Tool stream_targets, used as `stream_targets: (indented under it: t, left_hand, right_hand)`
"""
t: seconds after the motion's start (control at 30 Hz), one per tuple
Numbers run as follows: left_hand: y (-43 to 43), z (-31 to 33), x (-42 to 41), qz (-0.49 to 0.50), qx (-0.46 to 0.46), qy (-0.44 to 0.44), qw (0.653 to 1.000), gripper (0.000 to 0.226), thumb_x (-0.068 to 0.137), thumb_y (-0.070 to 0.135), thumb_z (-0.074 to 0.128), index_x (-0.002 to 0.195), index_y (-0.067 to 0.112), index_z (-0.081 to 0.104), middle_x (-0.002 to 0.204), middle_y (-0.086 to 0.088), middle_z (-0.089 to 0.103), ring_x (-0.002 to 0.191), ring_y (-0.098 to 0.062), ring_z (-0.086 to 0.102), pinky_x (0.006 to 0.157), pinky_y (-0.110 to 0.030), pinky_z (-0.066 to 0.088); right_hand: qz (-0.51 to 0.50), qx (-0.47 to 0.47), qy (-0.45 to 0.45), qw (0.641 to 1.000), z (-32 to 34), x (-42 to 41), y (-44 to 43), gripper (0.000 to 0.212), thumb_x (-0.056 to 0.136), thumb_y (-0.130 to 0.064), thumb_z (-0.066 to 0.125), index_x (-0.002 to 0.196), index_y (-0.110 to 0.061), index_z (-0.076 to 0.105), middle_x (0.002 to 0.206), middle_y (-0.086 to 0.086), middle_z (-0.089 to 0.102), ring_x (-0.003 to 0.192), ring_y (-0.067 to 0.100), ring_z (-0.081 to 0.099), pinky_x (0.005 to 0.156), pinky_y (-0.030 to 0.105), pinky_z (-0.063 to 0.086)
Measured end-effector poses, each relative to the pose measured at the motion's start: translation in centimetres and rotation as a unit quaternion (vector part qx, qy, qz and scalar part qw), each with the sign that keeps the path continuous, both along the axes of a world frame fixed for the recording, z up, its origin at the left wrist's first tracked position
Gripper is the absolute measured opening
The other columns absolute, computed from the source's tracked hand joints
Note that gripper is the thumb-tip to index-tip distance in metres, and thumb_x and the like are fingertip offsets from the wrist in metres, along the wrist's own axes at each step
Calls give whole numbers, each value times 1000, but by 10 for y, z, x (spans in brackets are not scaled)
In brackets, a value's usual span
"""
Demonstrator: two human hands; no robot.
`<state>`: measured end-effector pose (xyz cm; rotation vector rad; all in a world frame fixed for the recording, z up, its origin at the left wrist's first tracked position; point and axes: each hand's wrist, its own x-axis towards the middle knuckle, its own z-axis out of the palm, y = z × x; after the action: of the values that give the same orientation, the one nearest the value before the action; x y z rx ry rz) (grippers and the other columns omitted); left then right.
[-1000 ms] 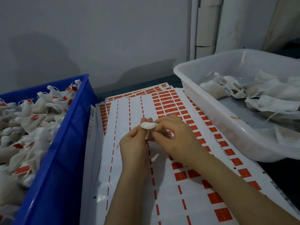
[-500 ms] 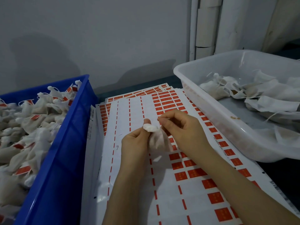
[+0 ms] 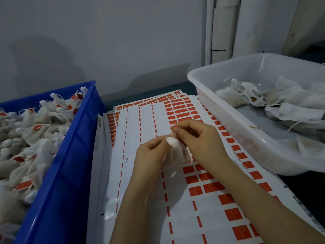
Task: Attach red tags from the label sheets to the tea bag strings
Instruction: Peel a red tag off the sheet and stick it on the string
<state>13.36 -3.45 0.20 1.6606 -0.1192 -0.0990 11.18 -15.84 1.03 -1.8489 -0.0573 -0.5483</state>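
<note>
Over the label sheets [image 3: 146,118], the left hand [image 3: 151,156] pinches a tea bag [image 3: 176,150] at the neck while the right hand [image 3: 199,138] pinches its tip. Blue bin [image 3: 66,173] left, white tub [image 3: 221,111] right.

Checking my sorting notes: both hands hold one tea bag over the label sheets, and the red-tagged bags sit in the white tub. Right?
Not quite. The head view shows the red-tagged bags in the blue crate, not the white tub. The left hand and right hand do hold one tea bag over the label sheets.
</note>
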Motion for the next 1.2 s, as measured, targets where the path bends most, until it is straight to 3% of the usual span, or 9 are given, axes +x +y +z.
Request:
stream_targets:
  t: [0.17, 0.3, 0.37, 0.47, 0.53, 0.63, 0.9, 1.03, 1.2]
  left_hand:
    - [0, -5, 9, 17, 51, 31, 998, 11, 95, 27, 51, 84, 27, 55, 89, 9, 59, 74, -8, 55, 49, -4, 44]
    - [-2, 0, 11, 8, 40, 86, 995, 16, 98, 17, 47, 111, 11, 54, 112, -11, 56, 100, -23, 54, 102, -33, 40]
    - [-4, 3, 8, -9, 20, 52, 998, 21, 100, 18, 41, 93, 13, 59, 92, -9, 60, 89, -27, 55, 101, -49, 41]
    - [-3, -3, 6, 37, 44, 48, 997, 15, 99, 22, 42, 107, 22, 55, 107, -1, 57, 96, -19, 57, 82, -20, 49]
    - [-6, -2, 4, 66, 1, 29, 997, 14, 98, 29, 42, 92, 33, 54, 96, 9, 59, 85, -13, 59, 62, -15, 52]
    - [-8, 0, 2, 55, 8, -2, 998, 18, 98, 32, 41, 100, 31, 59, 100, 6, 64, 87, -14, 63, 75, -25, 56]
    - [-7, 1, -4, 23, -3, -53, 998, 19, 95, 24, 49, 85, 34, 61, 77, 24, 65, 75, 10, 63, 48, -7, 46]
    - [-6, 4, -4, 24, -14, -54, 998, 24, 95, 18, 51, 82, 35, 64, 80, 21, 67, 75, -4, 66, 51, -12, 50]
    - [-6, 5, -3, 29, -35, -40, 998, 23, 93, 21, 54, 79, 36, 65, 82, 21, 67, 80, -9, 65, 53, -12, 51]
  right_hand:
    - [15, 10, 13, 1000, 0, 1, 1, 18, 89, -30, 56, 79, -45, 55, 81, -30, 57, 77, -5, 60, 60, 0, 43]
    - [44, 39, 35, 998, -1, 1, 2, 23, 93, -29, 50, 77, -42, 60, 65, -20, 62, 74, -7, 61, 54, 0, 41]
    - [55, 46, 44, 996, -1, 2, 3, 23, 93, -29, 49, 78, -42, 61, 62, -16, 63, 70, -4, 62, 55, 1, 43]
    - [64, 47, 55, 995, 0, 2, 3, 23, 93, -29, 50, 76, -43, 59, 63, -23, 62, 67, -6, 61, 53, 0, 41]
    - [66, 49, 61, 995, 0, 1, 3, 22, 92, -27, 52, 76, -42, 59, 62, -24, 62, 66, -8, 60, 50, 0, 40]
    - [62, 47, 75, 994, 0, 2, 1, 17, 92, -26, 53, 87, -39, 62, 60, -18, 62, 64, -4, 62, 49, 3, 42]
    - [114, 103, 146, 977, 2, 0, 1, 26, 81, -44, 56, 62, -31, 66, 53, -6, 63, 47, 6, 61, 47, 8, 45]
    - [175, 144, 168, 960, 2, 1, -4, 24, 70, -50, 57, 70, -29, 70, 56, -5, 63, 45, 10, 59, 47, 15, 48]
    - [188, 121, 185, 957, 2, 2, -9, 19, 86, -33, 56, 87, -18, 68, 63, -3, 66, 51, 12, 61, 52, 19, 50]
